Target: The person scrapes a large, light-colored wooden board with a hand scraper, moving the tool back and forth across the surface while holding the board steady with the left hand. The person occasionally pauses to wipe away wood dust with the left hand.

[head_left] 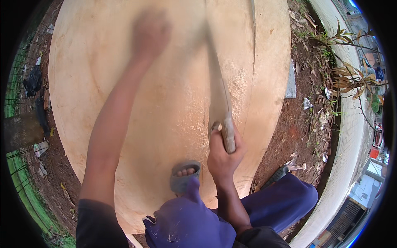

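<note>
My right hand (225, 159) is closed around the worn handle of a handsaw (218, 87). Its blade runs away from me over a large pale plywood sheet (95, 103), along a thin line, and its far end fades into a hazy blur. Pale sawdust (237, 82) lies beside the blade. Farther off, to the left of the saw, my left hand (151, 33) is over or on the sheet. That hand is too blurred to make out its fingers, or whether it touches the wood.
My foot in a grey sandal (185, 175) rests on the near part of the sheet. Brown soil (285, 136) with litter and leaves borders both sides. A low pale wall (337, 165) and a dry-leaved plant (351, 78) stand at right; green wire mesh (25, 177) at left.
</note>
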Action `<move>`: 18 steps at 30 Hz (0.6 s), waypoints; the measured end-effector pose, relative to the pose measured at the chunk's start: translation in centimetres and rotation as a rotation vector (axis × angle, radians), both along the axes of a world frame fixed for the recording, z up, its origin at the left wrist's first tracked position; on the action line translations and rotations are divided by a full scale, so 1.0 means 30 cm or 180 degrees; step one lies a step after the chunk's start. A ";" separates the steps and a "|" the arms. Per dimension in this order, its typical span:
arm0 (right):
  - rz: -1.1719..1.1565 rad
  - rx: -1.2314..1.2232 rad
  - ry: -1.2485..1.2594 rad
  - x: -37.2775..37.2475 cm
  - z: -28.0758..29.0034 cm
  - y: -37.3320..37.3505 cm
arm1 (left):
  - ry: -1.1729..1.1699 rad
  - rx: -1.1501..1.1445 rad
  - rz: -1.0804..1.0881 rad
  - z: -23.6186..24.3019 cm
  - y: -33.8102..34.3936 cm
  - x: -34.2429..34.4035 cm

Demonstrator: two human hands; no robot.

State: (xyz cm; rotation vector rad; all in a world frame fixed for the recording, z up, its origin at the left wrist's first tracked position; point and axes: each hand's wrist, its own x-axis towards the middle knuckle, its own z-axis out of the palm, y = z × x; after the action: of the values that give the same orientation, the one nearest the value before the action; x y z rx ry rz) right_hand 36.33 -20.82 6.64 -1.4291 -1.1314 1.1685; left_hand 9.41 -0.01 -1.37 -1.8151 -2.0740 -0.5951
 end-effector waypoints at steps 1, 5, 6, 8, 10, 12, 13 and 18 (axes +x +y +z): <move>0.0010 -0.0002 0.0053 -0.049 -0.005 0.151 | 0.0028 -0.0030 -0.0003 0.016 0.005 0.007; 0.0331 -0.0337 -0.0271 -0.145 0.060 0.432 | 0.0052 -0.0002 -0.0025 0.027 0.007 -0.014; 0.0342 -0.0306 -0.0348 -0.147 0.057 0.432 | 0.0030 0.0032 -0.0050 0.023 0.007 -0.015; 0.0116 0.0194 -0.0222 -0.085 0.013 0.197 | 0.0079 -0.0038 -0.0017 0.029 -0.005 -0.030; 0.0155 0.0236 -0.0360 0.009 -0.029 -0.076 | 0.0066 -0.0108 0.0006 -0.009 -0.034 -0.036; 0.0250 0.0178 -0.0509 0.059 -0.020 -0.162 | 0.0071 -0.0011 0.0001 -0.009 -0.017 -0.036; 0.0291 0.0158 -0.0578 0.067 -0.018 -0.169 | 0.0057 -0.0059 0.0037 -0.006 -0.012 -0.032; 0.0322 -0.0304 -0.0318 -0.129 0.035 0.445 | 0.0072 -0.0044 -0.0009 0.023 0.003 -0.009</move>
State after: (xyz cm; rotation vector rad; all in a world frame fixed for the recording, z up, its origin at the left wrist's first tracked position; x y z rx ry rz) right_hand 32.47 -7.48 7.69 -1.5323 -1.2440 1.2478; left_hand 9.13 0.09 -0.68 -1.8241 -2.0661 -0.5599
